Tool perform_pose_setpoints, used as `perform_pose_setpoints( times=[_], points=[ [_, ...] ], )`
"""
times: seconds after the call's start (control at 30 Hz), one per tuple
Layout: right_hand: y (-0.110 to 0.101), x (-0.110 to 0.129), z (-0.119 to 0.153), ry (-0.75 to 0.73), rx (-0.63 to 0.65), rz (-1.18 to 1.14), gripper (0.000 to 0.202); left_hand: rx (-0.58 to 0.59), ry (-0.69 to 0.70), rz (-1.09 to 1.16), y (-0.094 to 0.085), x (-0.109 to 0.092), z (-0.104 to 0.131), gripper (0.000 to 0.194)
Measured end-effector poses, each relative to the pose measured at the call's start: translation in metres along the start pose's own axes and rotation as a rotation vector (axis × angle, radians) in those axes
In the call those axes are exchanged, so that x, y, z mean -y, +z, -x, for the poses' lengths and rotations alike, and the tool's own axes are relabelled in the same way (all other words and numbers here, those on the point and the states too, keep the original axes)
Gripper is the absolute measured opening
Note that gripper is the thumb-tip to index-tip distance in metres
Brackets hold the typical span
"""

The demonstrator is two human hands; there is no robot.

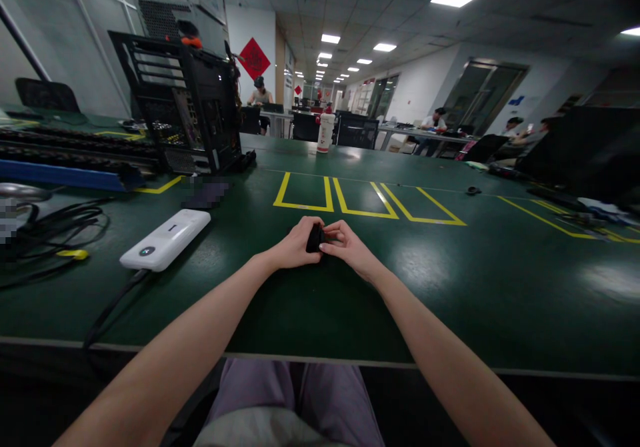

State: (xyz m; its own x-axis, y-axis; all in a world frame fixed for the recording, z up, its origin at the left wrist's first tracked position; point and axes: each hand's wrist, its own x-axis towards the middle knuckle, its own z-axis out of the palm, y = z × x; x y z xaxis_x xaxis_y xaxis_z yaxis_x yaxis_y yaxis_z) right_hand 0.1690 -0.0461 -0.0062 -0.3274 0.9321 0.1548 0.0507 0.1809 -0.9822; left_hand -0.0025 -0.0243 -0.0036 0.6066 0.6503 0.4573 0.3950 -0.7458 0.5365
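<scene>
A small black object [315, 239] is held between my two hands, just above the green table [320, 300]. My left hand [298, 243] wraps round its left side, fingers over the far end and thumb at the near end. On the other side, the thumb and fingertips of my right hand [349, 250] pinch its right edge. Much of the object is hidden by my fingers, and its details are too dark to tell. Beyond my hands, yellow tape outlines [303, 206] mark the tabletop.
To the left lie a white power bank [167, 239] with a cable, black cables [60, 234] and an open black computer case [193, 107]. A white bottle [325, 132] stands at the far edge. A small black ring-like item [473, 190] lies right. People sit in the background.
</scene>
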Motion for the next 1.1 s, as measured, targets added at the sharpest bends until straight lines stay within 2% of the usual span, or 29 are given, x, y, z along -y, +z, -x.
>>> perform_pose_setpoints(
  times=[0.1,0.3,0.57,0.73,0.97,1.1],
  points=[
    [0.0015,-0.0028,-0.0015,0.002,-0.046,0.008,0.025,0.003,0.0,0.008,-0.0011,-0.0016,-0.0001,0.054],
    [0.0026,-0.0087,-0.0063,0.038,-0.099,0.023,0.033,0.017,-0.015,0.025,-0.0032,-0.0043,0.0,0.054],
    [0.001,-0.0017,-0.0022,-0.026,-0.008,-0.034,0.037,0.002,0.002,-0.005,-0.0004,-0.0012,-0.0002,0.053],
    [0.0024,-0.0004,-0.0015,-0.003,-0.052,-0.005,0.026,-0.004,0.008,-0.008,0.0001,-0.0003,-0.0007,0.053],
    [0.0035,-0.005,-0.0055,0.045,-0.093,-0.008,0.033,-0.001,0.005,0.005,-0.0012,-0.0013,-0.0011,0.054],
    [0.0016,-0.0027,-0.0044,0.04,-0.053,0.001,0.032,0.014,-0.006,0.018,-0.0022,-0.0025,-0.0002,0.053]
  ],
)
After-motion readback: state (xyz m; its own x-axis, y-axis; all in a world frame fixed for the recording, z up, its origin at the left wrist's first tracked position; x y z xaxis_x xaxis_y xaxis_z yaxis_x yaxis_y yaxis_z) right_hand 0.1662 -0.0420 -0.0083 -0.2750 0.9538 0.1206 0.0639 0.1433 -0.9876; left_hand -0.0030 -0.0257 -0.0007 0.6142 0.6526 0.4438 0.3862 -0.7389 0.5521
